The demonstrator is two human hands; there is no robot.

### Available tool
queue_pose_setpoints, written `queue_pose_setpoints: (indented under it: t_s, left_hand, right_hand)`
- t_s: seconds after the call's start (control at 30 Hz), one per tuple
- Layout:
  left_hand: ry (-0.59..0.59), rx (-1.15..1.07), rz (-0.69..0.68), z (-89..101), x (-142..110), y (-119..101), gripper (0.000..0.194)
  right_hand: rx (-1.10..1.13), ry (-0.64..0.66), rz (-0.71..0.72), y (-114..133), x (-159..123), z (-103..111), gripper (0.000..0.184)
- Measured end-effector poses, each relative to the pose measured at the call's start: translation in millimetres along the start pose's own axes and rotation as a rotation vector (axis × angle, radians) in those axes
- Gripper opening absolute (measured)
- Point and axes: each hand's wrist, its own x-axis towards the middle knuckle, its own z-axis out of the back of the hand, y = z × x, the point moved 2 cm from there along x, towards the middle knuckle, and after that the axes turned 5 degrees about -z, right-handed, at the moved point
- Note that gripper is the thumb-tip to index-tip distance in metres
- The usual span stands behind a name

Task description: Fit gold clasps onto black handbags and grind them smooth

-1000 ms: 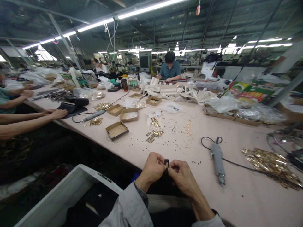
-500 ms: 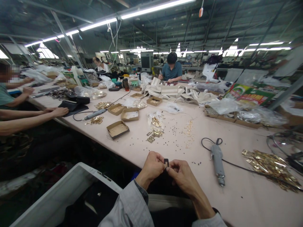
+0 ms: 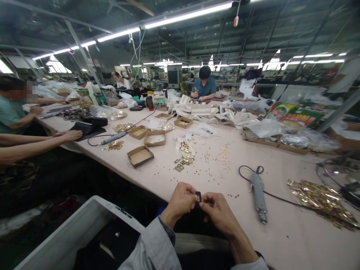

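At the table's near edge, my left hand (image 3: 181,200) and my right hand (image 3: 218,210) are closed and meet, fingertips pinching a small black loop-shaped piece (image 3: 198,195) between them. Part of the piece is covered by my fingers, and its exact kind does not show. A grey electric screwdriver (image 3: 258,197) lies on the table to the right of my right hand. Beyond my hands are small gold metal frames (image 3: 184,163) and scattered tiny black bits (image 3: 206,155).
Gold metal parts (image 3: 320,200) are heaped at the right. Shallow cardboard boxes (image 3: 140,155) stand mid-table, near a second screwdriver (image 3: 114,138). A white bin (image 3: 64,232) with dark material sits below left. A co-worker's hands (image 3: 74,135) rest on a black item (image 3: 87,129); another person (image 3: 204,88) sits opposite.
My hands have barely moved; the black piece is turned slightly, its loop shape now showing more. The person at the far left has come further into view.
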Motion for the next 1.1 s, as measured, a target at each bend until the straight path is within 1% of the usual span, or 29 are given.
queue_pose_setpoints:
  t_s: [0.07, 0.23, 0.33, 0.43, 0.57, 0.67, 0.87, 1.03, 1.1]
  left_hand:
    - [0.017, 0.02, -0.013, -0.4, 0, 0, 0.01]
    - [0.001, 0.061, -0.037, -0.8, -1, 5, 0.007]
    - [0.031, 0.082, -0.094, -1.3, -3, 7, 0.005]
    - [0.047, 0.109, -0.146, -1.1, -7, 4, 0.011]
    - [0.045, 0.184, -0.219, -1.2, -12, -5, 0.024]
    - [0.002, 0.269, -0.28, -2.4, -14, -9, 0.027]
    - [-0.139, 0.424, -0.367, -5.9, -17, -9, 0.028]
    - [-0.157, 0.413, -0.345, -5.6, -13, -4, 0.027]
    - [-0.166, 0.381, -0.313, -4.0, -8, 0, 0.024]
  right_hand:
    - [-0.034, -0.009, 0.012, 2, -1, 0, 0.029]
    - [-0.14, -0.096, 0.021, 5, -1, -2, 0.044]
    - [-0.146, -0.142, 0.032, 4, -1, -4, 0.045]
    - [-0.15, -0.179, 0.049, 3, -2, -7, 0.044]
    - [-0.138, -0.213, 0.037, 5, -5, -10, 0.044]
    - [-0.133, -0.214, 0.047, 9, -8, -10, 0.044]
    - [-0.176, -0.274, 0.016, 14, -9, -13, 0.044]
    - [-0.235, -0.296, 0.012, 13, -5, -13, 0.044]
    - [-0.199, -0.225, 0.016, 11, -4, -10, 0.042]
